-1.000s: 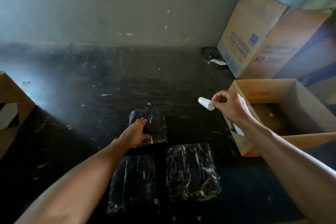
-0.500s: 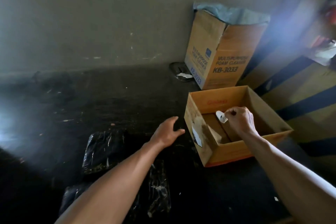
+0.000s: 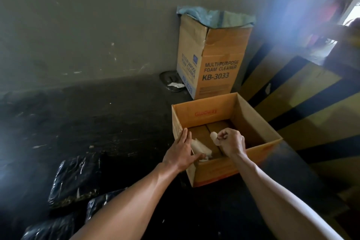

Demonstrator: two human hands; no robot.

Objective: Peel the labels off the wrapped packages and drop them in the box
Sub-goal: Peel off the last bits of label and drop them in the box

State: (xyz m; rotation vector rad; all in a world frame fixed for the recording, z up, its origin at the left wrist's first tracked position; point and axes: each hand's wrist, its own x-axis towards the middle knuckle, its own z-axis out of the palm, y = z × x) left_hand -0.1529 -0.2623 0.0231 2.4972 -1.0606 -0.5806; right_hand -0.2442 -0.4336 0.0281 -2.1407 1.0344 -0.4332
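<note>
White label (image 3: 214,138) pinched by curled right hand (image 3: 231,143) inside open cardboard box (image 3: 253,122); red print unreadable. Left hand (image 3: 181,154), fingers straight, on box's left wall. Behind: carton (image 3: 218,68) "MULTIPURPOSE FOAM CLEANER KB-3033". Black wrapped packages (image 3: 76,179) on the floor, left.

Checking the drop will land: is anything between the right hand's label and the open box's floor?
Nothing visible. The right hand pinches the label above the open box, bare floor below; the left hand rests on the left wall, aside.
</note>
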